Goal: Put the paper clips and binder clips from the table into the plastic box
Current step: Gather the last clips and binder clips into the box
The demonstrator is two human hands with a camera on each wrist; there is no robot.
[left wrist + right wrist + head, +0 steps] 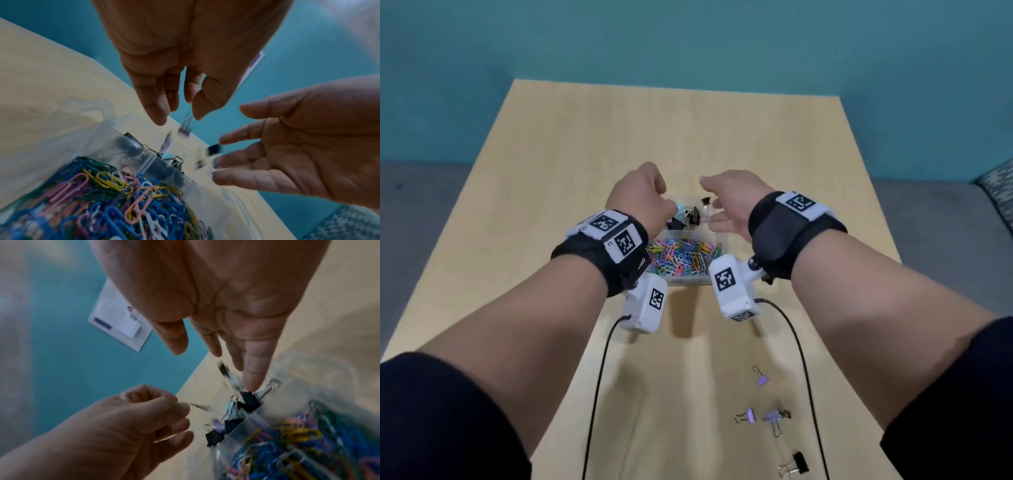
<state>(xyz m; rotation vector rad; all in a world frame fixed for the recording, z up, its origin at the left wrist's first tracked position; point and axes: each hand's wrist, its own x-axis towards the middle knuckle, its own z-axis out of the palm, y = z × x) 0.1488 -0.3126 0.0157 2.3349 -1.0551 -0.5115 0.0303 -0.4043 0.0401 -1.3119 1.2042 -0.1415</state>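
Note:
A clear plastic box (688,281) stands mid-table; its near compartment holds several coloured paper clips (681,257), its far compartment several binder clips (688,217). Both hands hover over the far compartment. My left hand (643,195) has loosely curled fingers, and blurred purple binder clips (184,129) are falling free beneath it. My right hand (729,202) is spread palm-in, with a blurred black binder clip (213,148) dropping off its fingers. Three purple binder clips (762,376) (746,415) (774,419) and a black one (796,464) lie on the table by my right forearm.
The wooden table (585,154) ends at a teal wall, with grey seating on either side. Two black cables (599,377) (801,359) trail from the wrist cameras across the near table. A white sheet (119,324) hangs on the wall.

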